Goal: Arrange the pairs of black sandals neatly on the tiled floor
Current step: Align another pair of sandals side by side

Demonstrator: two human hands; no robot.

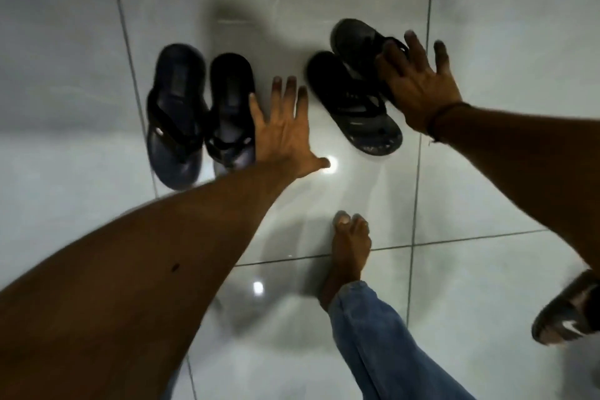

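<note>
- Left pair of sandals (198, 114): set side by side on the tiled floor (357, 188), soles touching, toes pointing the same way. Judged as arranged.
- Right pair of sandals (357, 88): lying askew; the far sandal (355, 34) overlapped by the near sandal (354, 107), both angled relative to the left pair. Judged as still to be straightened.
- Left hand (282, 133): open, fingers (289, 91) spread wide, holding nothing; positioned just beside the inner sandal of the left pair. Contact with that sandal cannot be told.
- Right hand (418, 91): open, fingers spread wide, over the strap end of the far sandal of the right pair; no closed grasp visible, contact cannot be told owing to blur.
- A further sandal (566, 312) at the right edge, well apart from both pairs; its partner not in view.
- Bare foot (349, 250) on the floor near the sandals.
- Progress estimate: roughly half done; remaining work is aligning the right pair parallel and level with the left pair.
</note>
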